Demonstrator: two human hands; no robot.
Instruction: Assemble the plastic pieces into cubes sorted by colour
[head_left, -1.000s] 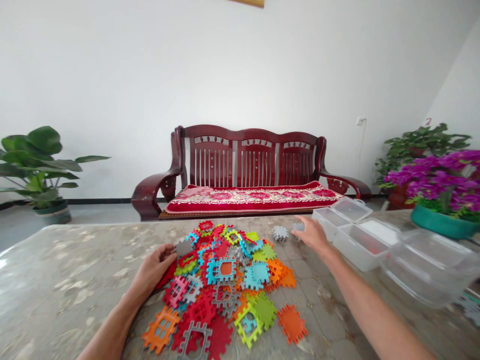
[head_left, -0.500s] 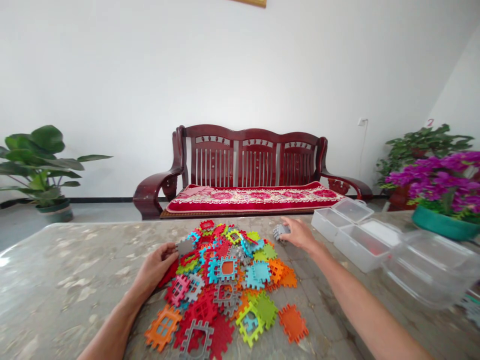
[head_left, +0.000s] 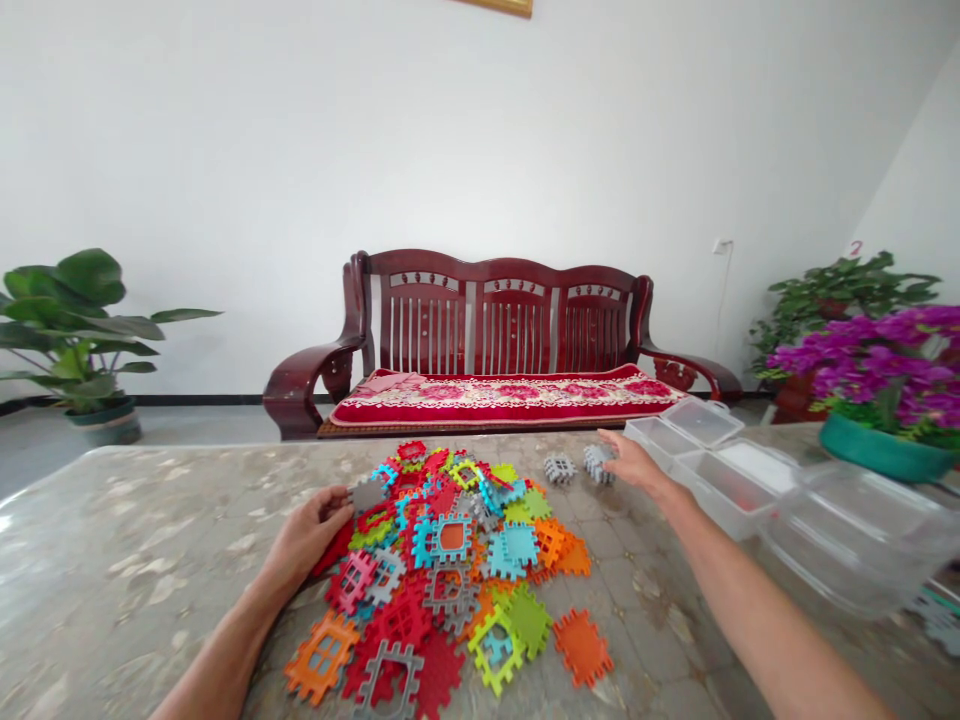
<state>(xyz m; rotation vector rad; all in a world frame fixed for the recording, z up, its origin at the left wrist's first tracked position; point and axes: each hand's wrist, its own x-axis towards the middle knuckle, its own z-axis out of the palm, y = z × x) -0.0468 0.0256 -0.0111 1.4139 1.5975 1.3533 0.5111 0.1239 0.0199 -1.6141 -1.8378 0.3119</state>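
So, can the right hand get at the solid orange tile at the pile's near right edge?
Probably yes: nothing lies on the solid orange tile, and bare tabletop on its right leaves the way free. The right hand, at the right-hand grey stack, would need to draw back.

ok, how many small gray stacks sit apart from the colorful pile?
2: one gray stack right of the pile, another gray stack beside it, by the right hand. The hand could hide more.
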